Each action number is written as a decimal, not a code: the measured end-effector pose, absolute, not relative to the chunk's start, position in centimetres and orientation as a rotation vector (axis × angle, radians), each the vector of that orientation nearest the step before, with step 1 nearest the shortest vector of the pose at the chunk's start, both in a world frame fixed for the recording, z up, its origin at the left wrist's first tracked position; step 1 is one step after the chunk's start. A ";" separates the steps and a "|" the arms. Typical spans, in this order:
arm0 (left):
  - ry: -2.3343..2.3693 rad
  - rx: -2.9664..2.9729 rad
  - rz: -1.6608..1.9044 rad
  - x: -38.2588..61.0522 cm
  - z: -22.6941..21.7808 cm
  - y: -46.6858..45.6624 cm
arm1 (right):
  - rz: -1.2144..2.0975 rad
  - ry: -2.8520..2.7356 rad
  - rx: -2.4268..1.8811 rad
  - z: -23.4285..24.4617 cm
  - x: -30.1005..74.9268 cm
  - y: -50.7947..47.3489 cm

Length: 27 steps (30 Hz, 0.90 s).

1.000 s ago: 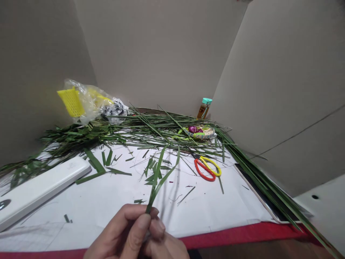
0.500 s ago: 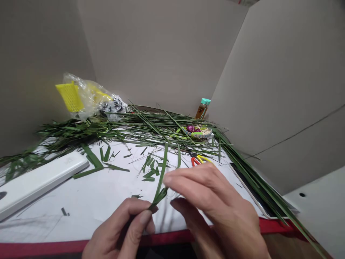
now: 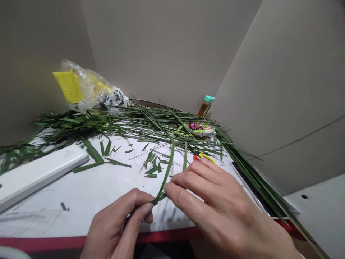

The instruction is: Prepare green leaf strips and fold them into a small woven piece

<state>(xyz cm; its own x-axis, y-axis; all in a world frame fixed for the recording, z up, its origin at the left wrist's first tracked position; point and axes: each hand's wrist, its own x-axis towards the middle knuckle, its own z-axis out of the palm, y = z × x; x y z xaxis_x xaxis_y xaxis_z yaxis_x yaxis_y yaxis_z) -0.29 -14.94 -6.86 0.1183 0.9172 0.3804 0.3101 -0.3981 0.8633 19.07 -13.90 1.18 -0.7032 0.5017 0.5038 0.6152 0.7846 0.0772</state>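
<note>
Between thumb and fingers, my left hand pinches the folded base of a green leaf strip over the front of the table. One end of the strip stands up and away from me. My right hand is closed at the fold, its index fingertip against the strip; the thumb is hidden beneath the hand. A second leaf end rises behind the right knuckles. Scissors with red and yellow handles lie just beyond the right hand, partly covered by it.
Cut leaf pieces are scattered on the white sheet. Long leaves pile along the back, near a small basket with purple bulbs and a bottle. A white oblong case lies left, a dark flat panel right.
My right hand has come lower and flatter, its fingertips nearer the left hand at the fold. The upright strip end now leans further right. The view has shifted slightly.
</note>
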 end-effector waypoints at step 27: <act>1.200 1.693 1.261 0.1 -7.3 -14.8 | -0.007 -2.302 -0.911 -1.2 17.5 -13.7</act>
